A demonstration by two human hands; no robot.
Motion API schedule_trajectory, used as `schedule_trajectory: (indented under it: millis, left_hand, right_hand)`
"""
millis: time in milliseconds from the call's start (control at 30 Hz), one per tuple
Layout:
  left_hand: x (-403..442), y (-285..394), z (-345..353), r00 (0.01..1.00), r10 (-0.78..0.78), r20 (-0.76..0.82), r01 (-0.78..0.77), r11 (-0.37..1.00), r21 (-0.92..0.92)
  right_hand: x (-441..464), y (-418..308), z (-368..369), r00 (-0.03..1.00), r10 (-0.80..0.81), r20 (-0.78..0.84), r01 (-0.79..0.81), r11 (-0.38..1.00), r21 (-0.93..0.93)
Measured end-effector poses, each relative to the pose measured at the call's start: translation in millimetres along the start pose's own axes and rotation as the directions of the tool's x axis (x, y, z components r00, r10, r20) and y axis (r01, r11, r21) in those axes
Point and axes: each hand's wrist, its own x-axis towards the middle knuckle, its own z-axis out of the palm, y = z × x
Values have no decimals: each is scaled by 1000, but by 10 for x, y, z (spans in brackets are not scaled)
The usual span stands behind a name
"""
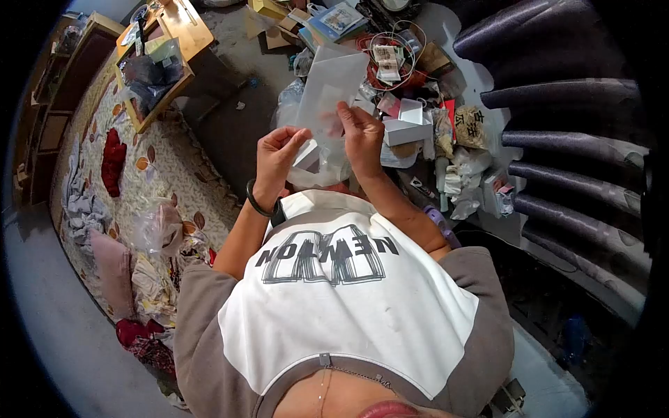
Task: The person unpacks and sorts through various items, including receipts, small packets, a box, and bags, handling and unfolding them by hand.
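Note:
A translucent, frosted plastic bag (333, 80) is held up in front of my chest. My right hand (362, 136) grips its right side, thumb in front and fingers showing faintly through the plastic behind. At the bag's lower left edge, my left hand (281, 155) is closed in a pinch, with thumb and forefinger together. Whether that pinch has the bag's edge in it is hard to make out. Below the hands the loose lower part of the plastic hangs near my lap. A dark band circles my left wrist.
Beyond my hands lie an open white box (408, 129), coiled cable (411, 52), books (339, 21) and several plastic bags. A patterned bed (167, 174) with clothes stands at left, near a wooden table (188, 31). Dark curtains (557, 90) hang at right.

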Motion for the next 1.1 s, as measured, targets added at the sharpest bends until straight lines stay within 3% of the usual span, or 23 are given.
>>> schedule_trajectory:
  millis: [167,333,433,533,633,800,967,1100]
  left_hand:
    - [-4,-9,-31,995,-39,97,38,999,10]
    - [43,-12,-73,997,-69,44,71,997,-32]
    - [42,-10,-60,991,-100,91,104,993,-47]
    - [63,-58,-62,978,-143,154,151,988,-43]
    - [67,-66,-32,964,-175,200,182,983,-18]
    - [76,-50,-76,938,-213,272,171,971,169]
    - [81,-15,-78,918,-211,336,181,976,121]
    - [103,-22,-118,888,-212,407,181,977,113]
  right_hand:
    - [16,-15,-56,998,-34,-54,34,999,4]
    - [-15,-116,-93,991,-122,-59,121,992,-31]
    - [-53,-197,-86,989,-98,-112,109,989,102]
    - [-37,-122,-186,986,-96,-136,107,991,76]
    - [-41,-160,-182,975,-108,-193,143,974,178]
    - [76,-226,-295,958,-33,-285,78,986,149]
    - [175,-65,-578,944,-93,-315,78,995,-59]
    - [140,-134,-643,947,-116,-301,124,992,8]
